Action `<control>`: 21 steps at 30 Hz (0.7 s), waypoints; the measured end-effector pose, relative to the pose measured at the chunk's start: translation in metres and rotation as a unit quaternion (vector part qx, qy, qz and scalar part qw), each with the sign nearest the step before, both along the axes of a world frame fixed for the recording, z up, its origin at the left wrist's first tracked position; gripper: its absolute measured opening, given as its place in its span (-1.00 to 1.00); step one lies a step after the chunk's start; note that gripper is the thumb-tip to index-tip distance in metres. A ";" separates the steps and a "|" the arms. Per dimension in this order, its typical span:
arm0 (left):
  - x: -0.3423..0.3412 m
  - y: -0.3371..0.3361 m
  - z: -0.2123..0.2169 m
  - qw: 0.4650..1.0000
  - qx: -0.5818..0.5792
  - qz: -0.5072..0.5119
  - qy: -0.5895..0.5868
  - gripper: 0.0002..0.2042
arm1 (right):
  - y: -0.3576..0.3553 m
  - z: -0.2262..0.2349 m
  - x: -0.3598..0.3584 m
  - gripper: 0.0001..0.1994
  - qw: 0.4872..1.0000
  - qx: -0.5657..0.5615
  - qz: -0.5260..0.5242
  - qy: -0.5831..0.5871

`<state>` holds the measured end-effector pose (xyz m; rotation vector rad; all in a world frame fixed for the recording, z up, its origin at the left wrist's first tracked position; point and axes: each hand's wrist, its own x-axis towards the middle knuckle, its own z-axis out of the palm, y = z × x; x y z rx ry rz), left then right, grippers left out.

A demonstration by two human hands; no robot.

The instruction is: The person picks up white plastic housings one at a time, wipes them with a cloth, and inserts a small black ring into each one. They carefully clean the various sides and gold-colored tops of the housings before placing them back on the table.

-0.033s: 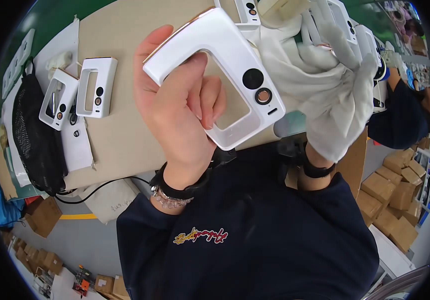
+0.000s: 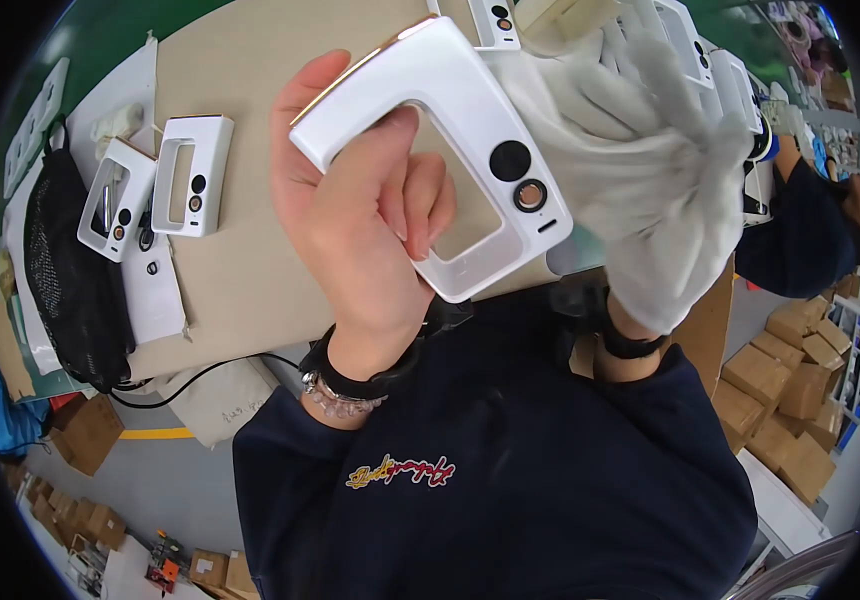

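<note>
My left hand is closed around a white, open-framed device housing, its fingers passing through the opening. The housing is tilted, with a gold-coloured edge, a black round button, a copper-ringed round part and a small slot. On my right hand is a loose white glove. A bunched white cloth lies in this hand, its folds reaching the housing's right side. Motion blurs the gloved fingers, and the cloth partly covers them.
Two similar white housings stand left on the beige table mat, beside a black mesh bag. More housings and a translucent container are at the far right. A co-worker sits to the right, near stacked cardboard boxes.
My right hand and the cloth have shifted slightly left, and the cloth's folds have changed shape. The housing in my left hand has moved a touch to the right.
</note>
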<state>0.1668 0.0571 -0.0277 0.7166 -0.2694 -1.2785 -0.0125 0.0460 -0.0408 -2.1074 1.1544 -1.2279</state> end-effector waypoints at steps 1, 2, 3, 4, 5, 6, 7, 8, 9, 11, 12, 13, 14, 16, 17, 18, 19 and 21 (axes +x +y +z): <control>-0.003 0.000 0.003 1.000 0.010 -0.007 -0.022 -0.65 | 0.003 0.000 0.001 -0.62 0.986 0.095 0.051 -0.126; -0.005 0.001 0.005 0.999 0.019 -0.013 -0.044 -0.63 | 0.003 0.000 0.001 -0.62 0.986 0.094 0.050 -0.125; -0.007 0.002 0.007 0.997 0.028 -0.019 -0.067 -0.62 | 0.002 0.000 0.001 -0.63 0.994 0.068 0.050 -0.072; -0.006 0.006 0.006 0.997 0.028 -0.015 -0.069 -0.62 | 0.000 -0.003 0.004 -0.63 0.997 0.043 0.053 -0.023; -0.005 0.011 0.002 0.998 -0.025 -0.021 -0.055 -0.60 | -0.003 -0.006 0.006 -0.63 0.998 0.016 0.055 0.026; -0.005 0.015 -0.003 0.996 -0.078 -0.027 -0.041 -0.58 | -0.005 -0.008 0.008 -0.64 0.996 -0.010 0.057 0.075; -0.004 0.017 -0.005 0.990 -0.131 -0.035 -0.027 -0.56 | -0.008 -0.009 0.010 -0.64 0.990 -0.038 0.058 0.123; -0.002 0.015 -0.007 0.990 -0.132 -0.034 -0.029 -0.56 | -0.009 -0.010 0.011 -0.64 0.981 -0.065 0.057 0.172; 0.003 0.015 -0.007 0.988 -0.147 -0.041 -0.011 -0.52 | -0.010 -0.003 0.009 -0.63 0.991 0.065 -0.021 0.119; 0.011 0.015 -0.007 0.982 -0.177 -0.057 0.024 -0.42 | -0.014 0.023 0.022 -0.63 0.990 0.109 -0.085 0.006; 0.010 0.015 -0.005 0.982 -0.177 -0.058 0.023 -0.42 | -0.015 0.034 0.037 -0.63 0.995 0.021 -0.077 -0.054; 0.005 0.015 -0.002 0.983 -0.174 -0.041 0.042 -0.40 | -0.018 0.034 0.046 -0.64 0.991 0.060 0.013 -0.120; -0.002 0.015 0.002 0.983 -0.171 -0.023 0.063 -0.38 | -0.020 0.034 0.053 -0.65 0.973 0.099 0.104 -0.183; -0.013 0.011 0.014 0.983 -0.166 -0.005 0.082 -0.36 | -0.015 0.037 0.066 -0.65 0.985 0.055 0.129 -0.101; -0.015 0.002 0.025 0.991 -0.043 0.083 0.097 -0.39 | -0.013 0.036 0.073 -0.66 0.988 0.011 0.156 -0.018; -0.016 -0.007 0.035 0.976 0.081 0.170 0.109 -0.41 | -0.011 0.035 0.079 -0.66 0.981 -0.032 0.182 0.065; -0.015 -0.012 0.040 0.940 0.202 0.250 0.119 -0.43 | -0.008 0.036 0.084 -0.67 0.965 -0.078 0.204 0.147; -0.002 -0.006 0.016 0.969 0.141 0.196 0.046 -0.46 | 0.002 0.033 0.084 -0.67 0.940 -0.120 0.228 0.225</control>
